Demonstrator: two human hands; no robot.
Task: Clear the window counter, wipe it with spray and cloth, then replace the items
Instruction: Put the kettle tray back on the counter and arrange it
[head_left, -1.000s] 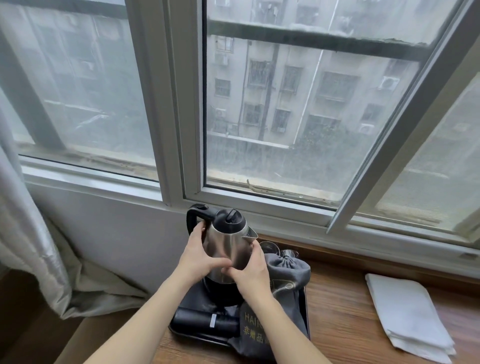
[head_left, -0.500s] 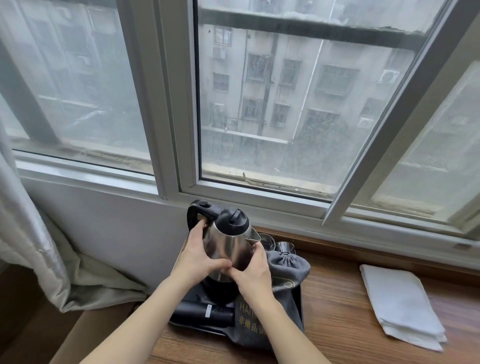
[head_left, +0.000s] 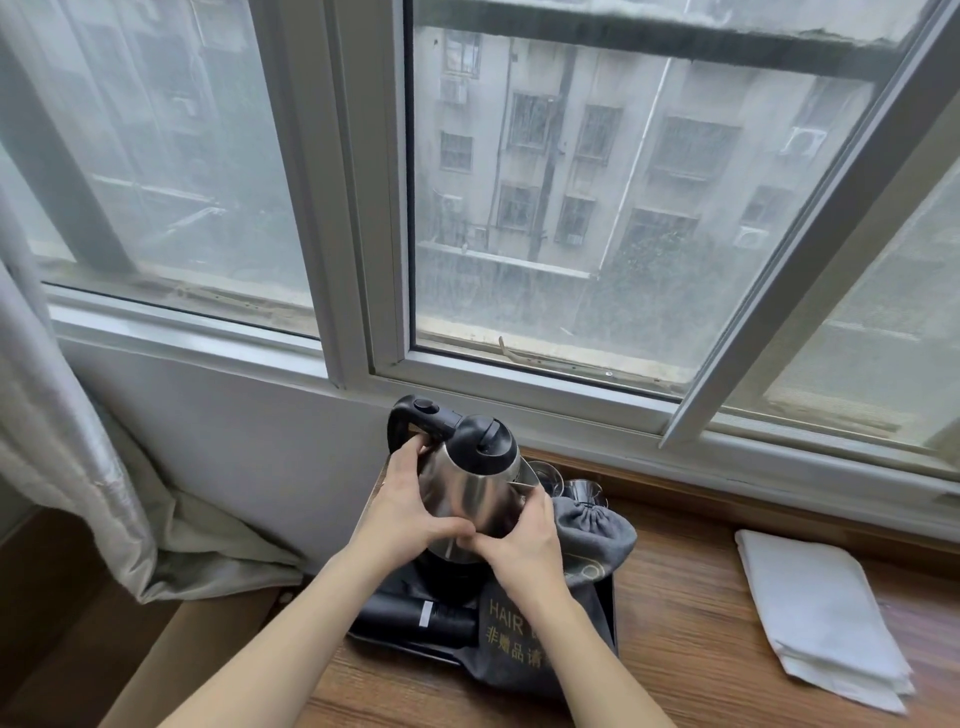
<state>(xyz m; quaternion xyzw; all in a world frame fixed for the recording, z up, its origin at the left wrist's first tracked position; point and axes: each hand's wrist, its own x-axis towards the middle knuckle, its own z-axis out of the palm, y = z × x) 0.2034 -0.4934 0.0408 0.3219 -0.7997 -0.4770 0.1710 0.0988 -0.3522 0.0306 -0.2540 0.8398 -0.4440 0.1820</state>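
A steel kettle (head_left: 467, 480) with a black lid and handle stands over its dark base on a black tray (head_left: 608, 597) at the left end of the wooden window counter (head_left: 685, 613). My left hand (head_left: 405, 512) grips the kettle's left side below the handle. On the other side, my right hand (head_left: 524, 540) grips the body under the spout. The thumbs meet in front. A folded white cloth (head_left: 815, 613) lies on the counter to the right.
The tray also carries a grey drawstring hair-dryer bag (head_left: 592, 530), a black cylinder (head_left: 415, 616) and small glasses (head_left: 550, 475) behind the kettle. The window frame (head_left: 519, 395) runs along the back. A grey curtain (head_left: 67, 415) hangs at the left.
Both hands keep the same hold on the kettle. The camera has tilted slightly, so the whole scene sits a little lower and to the left.
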